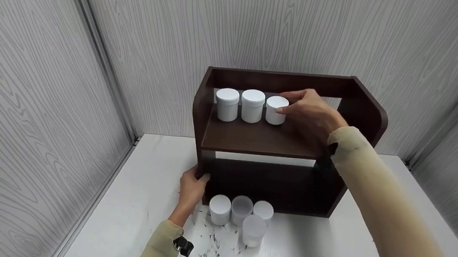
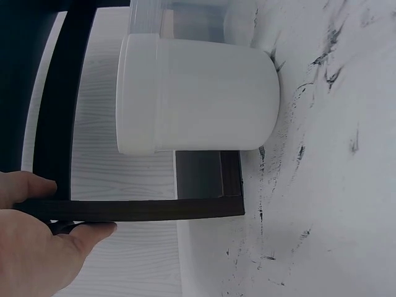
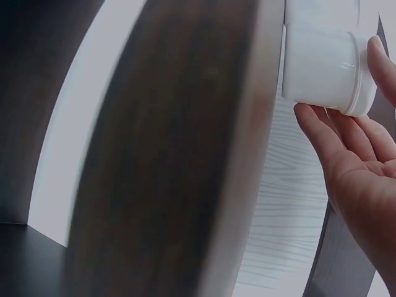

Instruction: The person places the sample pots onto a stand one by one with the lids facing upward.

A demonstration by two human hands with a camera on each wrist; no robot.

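On the upper board of a dark brown shelf (image 1: 260,140) stand three white lidded jars in a row. My right hand (image 1: 311,109) holds the rightmost, shorter jar (image 1: 274,114), thumb at its front and fingers at its far side. In the right wrist view this jar (image 3: 318,65) stands upright beside its neighbour. Below, my left hand (image 1: 191,188) grips the front edge of the shelf's left side panel (image 2: 154,209), thumb on one face and fingers on the other.
In front of the shelf's foot stand two white lidded jars (image 1: 220,210) (image 1: 263,211) and two translucent cups (image 1: 242,211) (image 1: 253,233). Dark scuffs mark the white table (image 1: 148,219). Wood-patterned grey panels (image 1: 159,40) enclose the back and sides.
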